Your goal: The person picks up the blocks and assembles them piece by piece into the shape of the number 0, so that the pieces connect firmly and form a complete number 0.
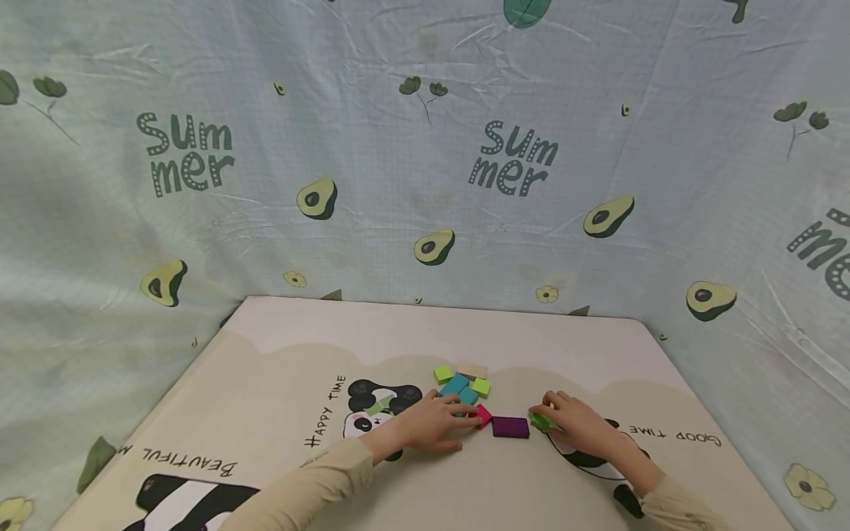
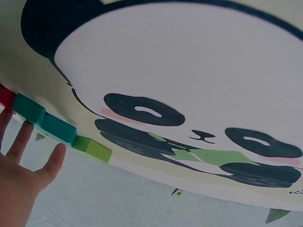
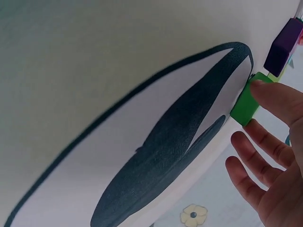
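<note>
My right hand (image 1: 576, 424) pinches a green block (image 3: 246, 106) between thumb and fingertip, low over the tabletop. Just left of it lies a dark purple block (image 1: 510, 427), with a pinkish-red block (image 1: 483, 417) at its other side. My left hand (image 1: 432, 424) reaches over the table with fingers spread, fingertips right at the red block and a teal block (image 2: 28, 109). In the left wrist view, another teal block (image 2: 57, 128) and a lime block (image 2: 97, 149) continue the row past the fingers. The left palm faces the blocks without gripping any.
Behind my left hand, two lime blocks, teal blocks and a beige block (image 1: 472, 369) lie bunched together. The table (image 1: 372, 324) has a cover printed with pandas and words. A pale curtain (image 1: 372, 147) with avocado prints hangs behind and at both sides.
</note>
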The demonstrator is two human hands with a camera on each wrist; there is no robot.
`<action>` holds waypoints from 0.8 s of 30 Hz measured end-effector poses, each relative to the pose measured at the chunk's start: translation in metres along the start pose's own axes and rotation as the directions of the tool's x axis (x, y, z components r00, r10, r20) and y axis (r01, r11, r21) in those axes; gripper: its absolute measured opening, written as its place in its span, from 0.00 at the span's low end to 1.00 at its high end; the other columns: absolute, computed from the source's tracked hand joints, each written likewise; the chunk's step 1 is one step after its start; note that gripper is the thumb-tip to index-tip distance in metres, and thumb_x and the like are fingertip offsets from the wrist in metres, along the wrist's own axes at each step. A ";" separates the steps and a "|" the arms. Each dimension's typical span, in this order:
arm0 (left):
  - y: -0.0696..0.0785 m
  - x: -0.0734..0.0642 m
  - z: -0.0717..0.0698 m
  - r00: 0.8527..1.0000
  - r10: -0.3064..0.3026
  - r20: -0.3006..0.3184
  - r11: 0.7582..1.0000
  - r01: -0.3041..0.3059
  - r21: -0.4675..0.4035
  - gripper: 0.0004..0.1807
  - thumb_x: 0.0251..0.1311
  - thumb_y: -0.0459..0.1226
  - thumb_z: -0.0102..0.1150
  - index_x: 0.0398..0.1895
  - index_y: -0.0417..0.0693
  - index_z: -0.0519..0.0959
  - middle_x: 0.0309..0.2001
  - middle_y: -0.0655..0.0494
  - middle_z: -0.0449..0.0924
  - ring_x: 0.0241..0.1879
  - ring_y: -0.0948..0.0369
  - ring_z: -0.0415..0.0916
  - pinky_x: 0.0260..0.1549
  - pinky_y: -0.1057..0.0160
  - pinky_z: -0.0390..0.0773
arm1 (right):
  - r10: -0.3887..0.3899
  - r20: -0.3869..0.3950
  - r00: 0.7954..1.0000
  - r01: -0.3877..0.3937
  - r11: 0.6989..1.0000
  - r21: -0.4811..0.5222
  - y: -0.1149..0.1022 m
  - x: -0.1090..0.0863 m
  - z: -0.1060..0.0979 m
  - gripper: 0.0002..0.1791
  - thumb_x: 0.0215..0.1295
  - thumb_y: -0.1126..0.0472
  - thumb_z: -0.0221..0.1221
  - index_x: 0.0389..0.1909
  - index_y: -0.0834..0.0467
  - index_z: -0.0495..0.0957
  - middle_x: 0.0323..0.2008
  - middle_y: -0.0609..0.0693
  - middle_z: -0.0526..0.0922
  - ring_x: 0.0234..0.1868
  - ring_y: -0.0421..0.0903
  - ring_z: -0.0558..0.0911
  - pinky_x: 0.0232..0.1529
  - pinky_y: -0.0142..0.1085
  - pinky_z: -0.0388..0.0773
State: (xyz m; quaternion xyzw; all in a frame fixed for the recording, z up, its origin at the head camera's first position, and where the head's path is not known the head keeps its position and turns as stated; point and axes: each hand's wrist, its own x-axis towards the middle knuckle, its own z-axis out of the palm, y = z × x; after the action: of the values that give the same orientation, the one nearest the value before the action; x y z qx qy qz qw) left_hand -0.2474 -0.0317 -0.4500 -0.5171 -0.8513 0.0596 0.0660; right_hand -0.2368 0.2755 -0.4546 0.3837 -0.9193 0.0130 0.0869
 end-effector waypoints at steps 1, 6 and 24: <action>0.000 0.000 0.000 1.000 0.000 0.000 1.000 0.000 0.002 0.27 0.59 0.53 0.47 0.63 0.63 0.63 0.61 0.65 0.65 0.57 0.61 0.65 0.47 0.52 0.69 | -0.003 -0.002 1.000 0.003 1.000 -0.006 0.000 0.000 0.001 0.20 0.49 0.64 0.63 0.46 0.53 0.75 0.34 0.44 0.69 0.30 0.36 0.65 0.28 0.29 0.66; 0.000 0.000 0.000 1.000 -0.006 0.005 1.000 0.006 0.011 0.27 0.59 0.53 0.47 0.63 0.64 0.62 0.61 0.66 0.65 0.57 0.61 0.65 0.47 0.52 0.69 | -0.025 -0.028 0.999 0.024 0.999 -0.021 0.000 0.003 0.003 0.19 0.49 0.63 0.63 0.45 0.53 0.75 0.33 0.45 0.70 0.31 0.37 0.65 0.28 0.29 0.65; 0.000 0.001 0.003 0.999 -0.020 0.027 1.000 0.020 -0.004 0.28 0.59 0.54 0.46 0.64 0.65 0.61 0.62 0.66 0.64 0.58 0.60 0.64 0.48 0.51 0.69 | 0.010 -0.008 1.000 -0.010 1.000 0.003 -0.004 0.005 0.003 0.19 0.50 0.57 0.63 0.45 0.53 0.76 0.32 0.43 0.70 0.30 0.36 0.66 0.28 0.29 0.65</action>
State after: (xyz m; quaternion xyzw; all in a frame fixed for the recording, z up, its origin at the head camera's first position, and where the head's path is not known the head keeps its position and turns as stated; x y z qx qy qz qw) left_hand -0.2484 -0.0307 -0.4527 -0.5080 -0.8573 0.0639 0.0541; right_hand -0.2381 0.2689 -0.4564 0.3793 -0.9208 0.0164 0.0898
